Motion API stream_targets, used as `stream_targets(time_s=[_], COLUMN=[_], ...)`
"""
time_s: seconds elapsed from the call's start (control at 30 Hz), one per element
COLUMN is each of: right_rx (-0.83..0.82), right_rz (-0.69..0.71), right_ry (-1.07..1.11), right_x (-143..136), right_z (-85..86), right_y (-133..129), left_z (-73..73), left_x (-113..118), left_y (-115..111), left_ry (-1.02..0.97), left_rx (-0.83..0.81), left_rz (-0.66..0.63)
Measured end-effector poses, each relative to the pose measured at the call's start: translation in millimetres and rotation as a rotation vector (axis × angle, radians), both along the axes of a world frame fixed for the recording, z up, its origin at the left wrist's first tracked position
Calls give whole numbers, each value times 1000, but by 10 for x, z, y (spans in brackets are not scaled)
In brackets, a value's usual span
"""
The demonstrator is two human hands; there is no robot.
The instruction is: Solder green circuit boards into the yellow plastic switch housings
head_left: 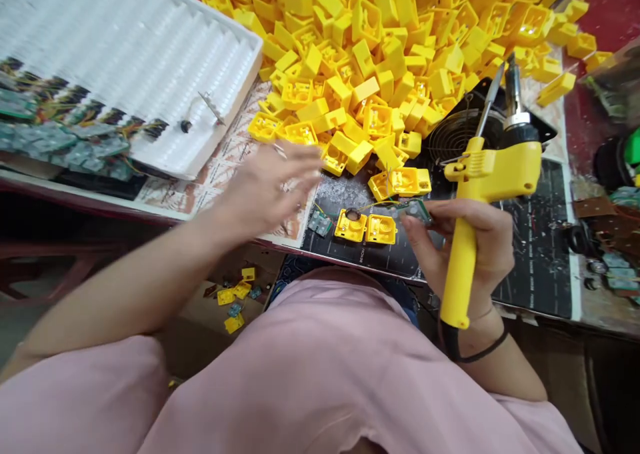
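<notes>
My right hand (473,247) is wrapped around a yellow soldering gun (463,261), its metal tip pointing up and away. The same hand pinches a small green circuit board (414,211) between thumb and finger. My left hand (275,181), blurred by motion, hovers over the bench edge with fingers stretched and apart, nothing visible in them. Between the hands, two open yellow casing halves (381,230) lie side by side on the black mat. A round dark part (353,214) with thin wires sits on the left half, beside another small circuit board (320,222).
A big heap of yellow casings (360,61) covers the back of the bench. At left stands a white ridged foam tray (200,121) with wired boards along its front. A black fan (467,127) lies behind the soldering gun. Loose parts (237,294) lie below the bench.
</notes>
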State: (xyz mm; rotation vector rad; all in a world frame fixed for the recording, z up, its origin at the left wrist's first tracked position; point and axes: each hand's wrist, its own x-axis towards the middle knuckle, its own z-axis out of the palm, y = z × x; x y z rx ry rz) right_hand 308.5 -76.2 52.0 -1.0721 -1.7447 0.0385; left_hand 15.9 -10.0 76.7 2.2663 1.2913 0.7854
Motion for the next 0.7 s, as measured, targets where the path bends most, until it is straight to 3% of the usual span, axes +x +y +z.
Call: stream_targets(time_s=[0.03,0.13,0.27,0.37,0.5,0.63,0.7], right_rx=[17,88,182,210,147,-55,-119], right_rz=[-5,-19,-66,-78,-35,113,226], right_ry=[-43,-177,-332,-390,-331,-187,-215], right_x=[-17,-38,-7,39,229,488,524], right_z=[5,-11,-117,-189,-225,-326,-424], right_y=[-16,-45,-36,-57,-130,-72,18], left_z=[-50,-189,-311,-347,-206,102,184], left_x=[242,732,1039,1174,1073,665,508], left_y=[-52,-146,-204,-215,-149,-32,9], left_ry=[-83,-426,-924,-1083,-917,-444,-196], left_rx=[-83,-425,-758,-856,-779,-541,-417], left_rz=[-106,-154,-60,-11,54,-42,-85])
